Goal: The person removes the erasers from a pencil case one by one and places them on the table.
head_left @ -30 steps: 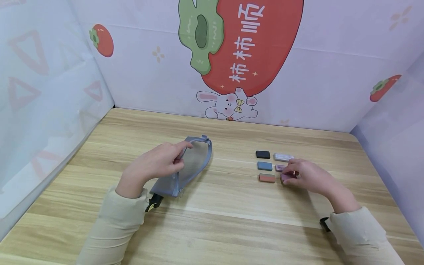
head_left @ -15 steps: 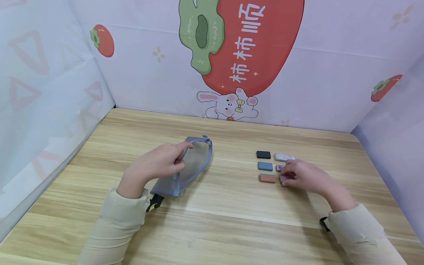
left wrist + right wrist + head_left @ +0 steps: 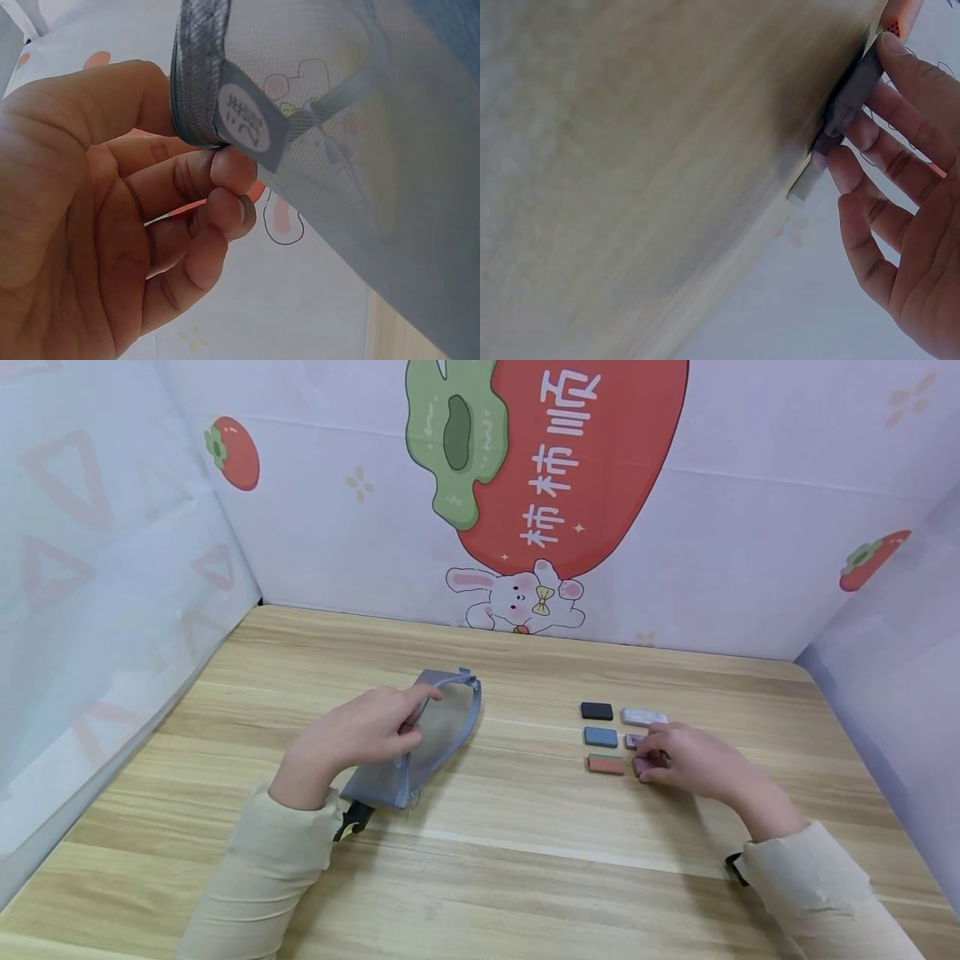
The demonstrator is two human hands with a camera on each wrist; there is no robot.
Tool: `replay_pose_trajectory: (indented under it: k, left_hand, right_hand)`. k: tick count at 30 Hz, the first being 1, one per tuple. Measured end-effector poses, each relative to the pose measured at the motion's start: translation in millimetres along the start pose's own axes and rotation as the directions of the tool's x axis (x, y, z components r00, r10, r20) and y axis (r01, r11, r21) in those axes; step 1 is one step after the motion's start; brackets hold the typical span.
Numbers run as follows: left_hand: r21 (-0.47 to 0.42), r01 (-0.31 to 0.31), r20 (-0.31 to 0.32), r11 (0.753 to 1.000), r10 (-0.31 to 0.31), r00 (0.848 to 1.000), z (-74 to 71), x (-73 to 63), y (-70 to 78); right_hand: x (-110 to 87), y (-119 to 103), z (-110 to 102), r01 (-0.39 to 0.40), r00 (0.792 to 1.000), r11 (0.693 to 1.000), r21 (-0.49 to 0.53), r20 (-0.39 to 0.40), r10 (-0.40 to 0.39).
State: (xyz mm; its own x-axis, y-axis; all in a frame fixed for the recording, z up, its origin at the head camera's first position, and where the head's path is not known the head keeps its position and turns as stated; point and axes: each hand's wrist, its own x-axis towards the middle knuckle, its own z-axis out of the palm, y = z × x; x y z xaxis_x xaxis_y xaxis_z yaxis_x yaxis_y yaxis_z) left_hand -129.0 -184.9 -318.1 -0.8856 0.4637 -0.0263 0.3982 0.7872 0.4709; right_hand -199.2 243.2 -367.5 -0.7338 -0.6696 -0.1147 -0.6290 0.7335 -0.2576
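My left hand (image 3: 367,727) pinches the zippered rim of a grey-blue mesh pouch (image 3: 446,727), whose mouth stands open. In the left wrist view, a label tag (image 3: 251,120) hangs at the rim beside the fingertips. On the right, my right hand (image 3: 697,760) holds a purple eraser-like block (image 3: 643,766) between thumb and fingers; the hand partly covers it. The right wrist view has this block (image 3: 855,86) at the table surface, its ends between thumb and fingertips. A smaller purple block (image 3: 633,741) lies just behind it, partly hidden by the fingers.
Left of the held block lie a red-orange block (image 3: 606,765), a blue block (image 3: 601,737) and a black block (image 3: 597,711). A pale marbled block (image 3: 643,717) is at the back of the right column. Printed cloth walls (image 3: 337,527) border the wooden table (image 3: 510,860).
The right hand has shifted the purple block slightly left, toward the red-orange one, then stayed nearly still. The left hand keeps its hold on the pouch rim.
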Motion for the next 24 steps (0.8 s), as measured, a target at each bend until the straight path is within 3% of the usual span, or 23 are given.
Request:
replay_pose_trajectory:
  k: [6,17,24]
  left_hand:
    - [0.009,-0.039,0.020,0.999,0.039,0.999,7.5,5.5,4.4]
    - [0.030,-0.077,0.125,0.997,0.073,0.989,26.7,15.5,11.3]
    - [0.083,-0.128,0.178,0.988,0.112,0.978,40.7,19.0,17.9]
  right_hand:
    - [-3.8,-1,0,-0.014,1.000,1.000,-0.009,-0.004,0.014]
    - [-10.6,0,0,-0.006,1.000,1.000,0.000,-0.028,0.006]
    - [-19.9,-3,-5,-0.037,0.993,0.998,0.045,-0.108,0.042]
